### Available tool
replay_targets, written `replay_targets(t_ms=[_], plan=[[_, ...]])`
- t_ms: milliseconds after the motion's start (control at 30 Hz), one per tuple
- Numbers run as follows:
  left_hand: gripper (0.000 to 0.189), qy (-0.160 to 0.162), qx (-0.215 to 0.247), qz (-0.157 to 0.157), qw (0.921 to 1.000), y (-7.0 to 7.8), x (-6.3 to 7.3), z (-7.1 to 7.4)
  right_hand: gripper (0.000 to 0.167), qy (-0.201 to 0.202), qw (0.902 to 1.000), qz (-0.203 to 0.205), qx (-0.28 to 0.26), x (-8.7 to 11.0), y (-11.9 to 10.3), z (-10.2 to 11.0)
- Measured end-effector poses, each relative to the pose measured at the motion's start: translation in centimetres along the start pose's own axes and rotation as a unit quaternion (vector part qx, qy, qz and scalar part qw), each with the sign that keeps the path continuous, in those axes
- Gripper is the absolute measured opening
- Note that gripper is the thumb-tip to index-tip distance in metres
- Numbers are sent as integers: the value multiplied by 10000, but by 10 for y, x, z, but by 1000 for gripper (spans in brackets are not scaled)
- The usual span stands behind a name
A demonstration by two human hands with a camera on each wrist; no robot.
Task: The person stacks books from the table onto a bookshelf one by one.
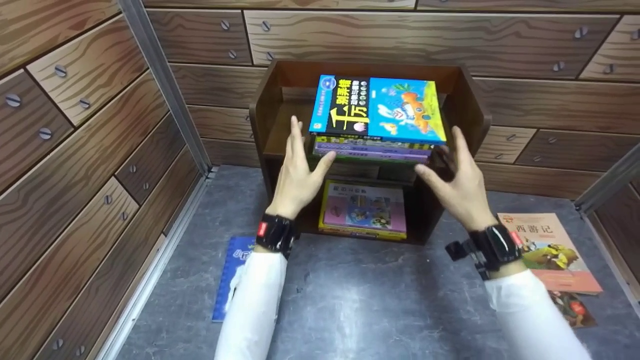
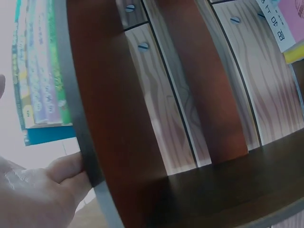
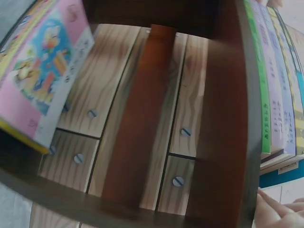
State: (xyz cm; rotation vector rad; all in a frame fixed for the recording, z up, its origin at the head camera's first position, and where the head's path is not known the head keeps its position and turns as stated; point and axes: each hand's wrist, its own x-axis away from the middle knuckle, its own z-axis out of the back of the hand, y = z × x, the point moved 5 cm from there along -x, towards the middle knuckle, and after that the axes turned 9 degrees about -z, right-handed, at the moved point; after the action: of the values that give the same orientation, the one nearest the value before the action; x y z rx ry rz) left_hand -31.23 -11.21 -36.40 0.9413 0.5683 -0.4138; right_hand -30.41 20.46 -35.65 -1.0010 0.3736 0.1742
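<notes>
A stack of books [image 1: 372,147], topped by a blue book [image 1: 400,107] with a carrot-car picture, lies flat on the upper level of a brown bookshelf [image 1: 475,102]. My left hand [image 1: 300,175] is at the left of the stack, fingers straight and thumb spread. On the opposite side my right hand [image 1: 460,185] is held much the same way, thumb apart from the fingers. Neither hand grips anything. In the left wrist view, fingers [image 2: 71,173] overlap the shelf board's edge below the stack. The stack's spines [image 3: 280,85] show in the right wrist view, near the right hand [image 3: 280,213].
On the lower level lies another small pile of books with a pink cover [image 1: 365,207]. A blue book [image 1: 227,285] is on the grey floor at left, partly behind the left sleeve. At right, an orange-pink book [image 1: 555,250] overlaps a darker one [image 1: 575,310]. Wood-patterned walls [image 1: 350,37] enclose the space.
</notes>
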Motion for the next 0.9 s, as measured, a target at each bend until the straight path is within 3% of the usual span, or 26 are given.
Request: replay_targets(t_ms=[133,267,433,600,733,800,900], plan=[[98,-36,-111,-96,9999,7,21,1,91,356,9976,589,-87,24,8,6],[96,-136,-174,-123,9997,17,42,0,79,920,9885,1182,-197,51,10,16],[94,-367,-247,-329,9985,29,73,-12,65,1371,9813,1301,-355,80,16,34],[91,-894,-349,-870,9916,41,109,-34,60,1593,9842,758,-135,92,73,56],[91,-1348,-600,-1157,9823,49,138,-49,61,1578,9871,-169,212,102,133,76],[92,-1506,-797,-1277,9771,51,151,-55,61,1545,9843,-709,475,108,158,87],[93,-1697,-1152,-1486,9674,53,166,-63,59,1554,9727,-1474,897,118,193,106]])
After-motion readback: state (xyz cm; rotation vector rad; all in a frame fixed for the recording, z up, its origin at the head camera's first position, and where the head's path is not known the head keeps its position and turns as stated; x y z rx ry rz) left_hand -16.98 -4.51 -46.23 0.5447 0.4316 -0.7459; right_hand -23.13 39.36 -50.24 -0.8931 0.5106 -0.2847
